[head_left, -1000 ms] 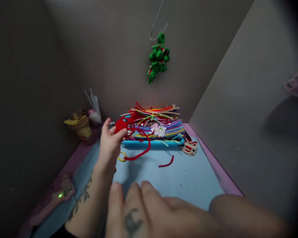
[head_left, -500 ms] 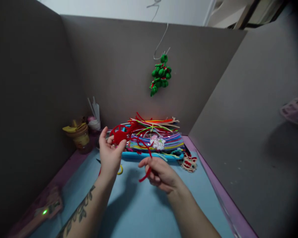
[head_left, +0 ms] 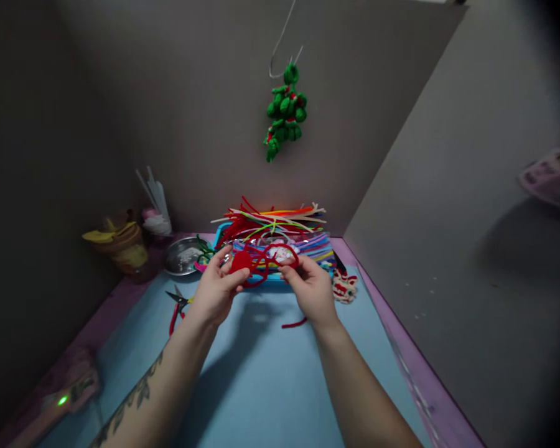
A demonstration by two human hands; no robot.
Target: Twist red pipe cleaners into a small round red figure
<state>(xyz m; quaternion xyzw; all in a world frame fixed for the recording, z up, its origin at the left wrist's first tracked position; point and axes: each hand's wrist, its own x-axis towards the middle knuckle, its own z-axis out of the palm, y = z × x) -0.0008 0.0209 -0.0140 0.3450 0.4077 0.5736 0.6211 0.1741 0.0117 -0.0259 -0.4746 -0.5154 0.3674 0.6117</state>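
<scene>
My left hand [head_left: 221, 283] pinches a red pipe cleaner piece [head_left: 241, 262] with a solid round middle and thin loops bending out from it. My right hand [head_left: 310, 286] is closed on a red strand of the same piece, its thumb and forefinger at a loop. A loose red end [head_left: 294, 324] sticks out below the right hand. Both hands hang over the blue mat [head_left: 261, 386], just in front of a blue tray [head_left: 271, 280] of pipe cleaners [head_left: 317, 247]. Red-handled pliers [head_left: 175, 317] lie beside my left wrist, partly hidden.
A metal bowl [head_left: 182, 272] stands left of the tray, near a yellow-brown pot [head_left: 128, 249] and white sticks [head_left: 158, 196]. A beige-and-red woven piece [head_left: 344, 287] lies right of it. A green ornament [head_left: 287, 109] hangs on a wire. A glue gun [head_left: 74, 389] with a green light lies front left.
My right hand has risen and turned, now pinching a strand closer to the left hand. The red piece has turned and its strand forms a loop. The view has tilted downward.
</scene>
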